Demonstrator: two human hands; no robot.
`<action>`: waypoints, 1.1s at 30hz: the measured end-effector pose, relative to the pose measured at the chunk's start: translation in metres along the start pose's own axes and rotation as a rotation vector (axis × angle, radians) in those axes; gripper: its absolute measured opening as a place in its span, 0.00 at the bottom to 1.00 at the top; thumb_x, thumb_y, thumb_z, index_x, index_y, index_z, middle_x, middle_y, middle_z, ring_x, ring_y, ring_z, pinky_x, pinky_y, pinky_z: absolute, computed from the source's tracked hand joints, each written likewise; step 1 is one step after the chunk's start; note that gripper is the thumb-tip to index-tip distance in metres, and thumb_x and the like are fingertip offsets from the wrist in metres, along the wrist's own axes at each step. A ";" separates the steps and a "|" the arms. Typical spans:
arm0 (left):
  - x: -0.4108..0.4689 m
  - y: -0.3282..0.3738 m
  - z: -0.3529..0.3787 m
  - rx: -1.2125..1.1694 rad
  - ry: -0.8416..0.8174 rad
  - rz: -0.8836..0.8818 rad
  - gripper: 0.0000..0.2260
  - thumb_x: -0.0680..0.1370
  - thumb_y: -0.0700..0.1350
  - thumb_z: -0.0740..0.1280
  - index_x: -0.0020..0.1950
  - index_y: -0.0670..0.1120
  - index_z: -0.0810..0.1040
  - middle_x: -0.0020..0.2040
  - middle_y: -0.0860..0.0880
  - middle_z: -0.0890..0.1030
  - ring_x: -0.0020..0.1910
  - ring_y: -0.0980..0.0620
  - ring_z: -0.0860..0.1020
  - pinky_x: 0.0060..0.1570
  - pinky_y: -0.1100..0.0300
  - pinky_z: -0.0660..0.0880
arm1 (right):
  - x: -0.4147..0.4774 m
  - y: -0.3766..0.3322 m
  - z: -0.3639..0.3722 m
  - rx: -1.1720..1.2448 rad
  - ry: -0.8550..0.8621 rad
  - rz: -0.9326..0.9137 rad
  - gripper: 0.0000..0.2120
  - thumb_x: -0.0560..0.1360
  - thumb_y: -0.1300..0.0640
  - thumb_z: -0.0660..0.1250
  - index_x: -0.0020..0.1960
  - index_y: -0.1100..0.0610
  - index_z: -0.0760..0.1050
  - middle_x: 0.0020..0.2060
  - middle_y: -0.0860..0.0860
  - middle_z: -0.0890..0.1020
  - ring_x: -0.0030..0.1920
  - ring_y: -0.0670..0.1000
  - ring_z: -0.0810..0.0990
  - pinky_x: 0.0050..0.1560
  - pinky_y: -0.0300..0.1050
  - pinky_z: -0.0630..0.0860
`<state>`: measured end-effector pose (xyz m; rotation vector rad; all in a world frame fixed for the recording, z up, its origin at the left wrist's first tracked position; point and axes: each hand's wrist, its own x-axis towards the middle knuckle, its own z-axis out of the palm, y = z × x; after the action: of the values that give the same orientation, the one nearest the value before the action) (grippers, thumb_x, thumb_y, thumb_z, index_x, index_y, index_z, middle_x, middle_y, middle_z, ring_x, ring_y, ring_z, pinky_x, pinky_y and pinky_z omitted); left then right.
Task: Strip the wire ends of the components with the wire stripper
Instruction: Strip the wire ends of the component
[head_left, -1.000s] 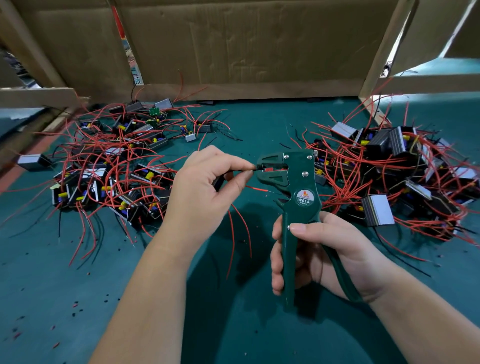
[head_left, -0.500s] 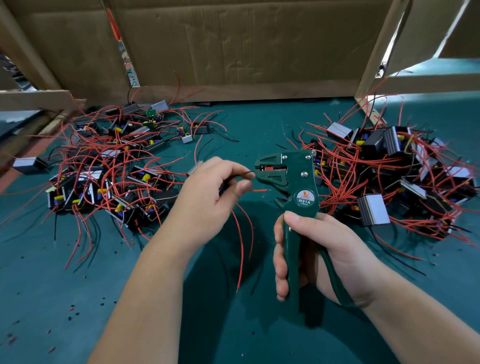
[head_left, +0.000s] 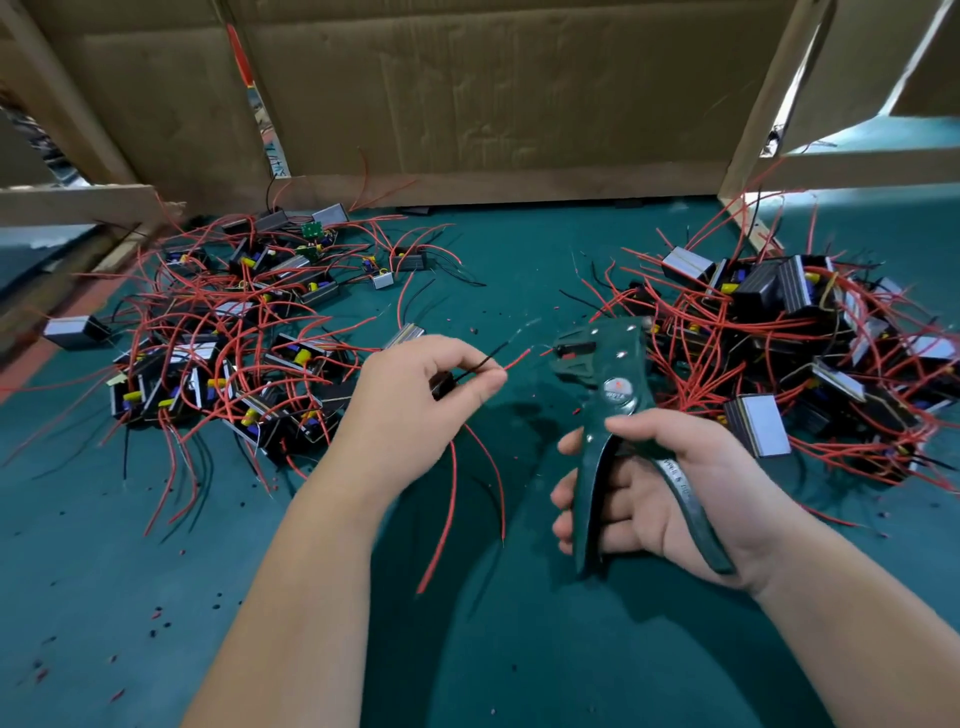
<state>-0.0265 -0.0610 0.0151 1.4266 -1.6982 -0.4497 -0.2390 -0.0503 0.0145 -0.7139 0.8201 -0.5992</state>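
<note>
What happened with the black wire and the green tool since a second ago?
The black wire has come out of the wire stripper. The tool's head and the left hand have drawn apart, so a gap now shows between them. The left hand still pinches the wire, the right hand still grips the stripper's handles, and the left pile and right pile of components lie as before.

Wire (head_left: 483, 358) out of the stripper (head_left: 613, 384)
The wire no longer sits in the stripper's jaws: the left hand (head_left: 415, 395) has pulled back from the tool, pinching the wire, and a gap now lies between them. The wire's tip now shows a pale, blurred strand. The stripper, in the right hand (head_left: 675, 493), has tipped from upright to lean left
</note>
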 end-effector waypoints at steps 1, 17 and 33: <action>0.000 0.000 0.001 -0.047 0.012 -0.017 0.07 0.74 0.44 0.73 0.39 0.56 0.82 0.37 0.57 0.82 0.36 0.57 0.78 0.40 0.64 0.73 | 0.000 0.001 0.000 -0.036 -0.020 0.025 0.24 0.61 0.50 0.65 0.52 0.64 0.76 0.39 0.66 0.79 0.37 0.65 0.80 0.46 0.61 0.78; 0.004 0.004 -0.003 -0.214 0.116 0.044 0.06 0.73 0.48 0.70 0.42 0.60 0.80 0.39 0.38 0.77 0.35 0.51 0.71 0.39 0.60 0.69 | -0.008 0.001 0.005 -0.069 -0.341 -0.036 0.27 0.58 0.42 0.75 0.49 0.60 0.78 0.40 0.64 0.80 0.40 0.65 0.81 0.41 0.53 0.78; 0.003 0.009 -0.003 -0.156 0.113 0.111 0.06 0.73 0.44 0.70 0.44 0.57 0.80 0.35 0.41 0.71 0.35 0.50 0.69 0.39 0.59 0.67 | -0.008 0.004 0.009 -0.105 -0.271 -0.040 0.19 0.66 0.43 0.71 0.45 0.59 0.78 0.37 0.63 0.79 0.36 0.63 0.81 0.37 0.50 0.77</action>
<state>-0.0302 -0.0605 0.0246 1.2173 -1.6066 -0.4228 -0.2353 -0.0391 0.0190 -0.8881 0.5897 -0.4850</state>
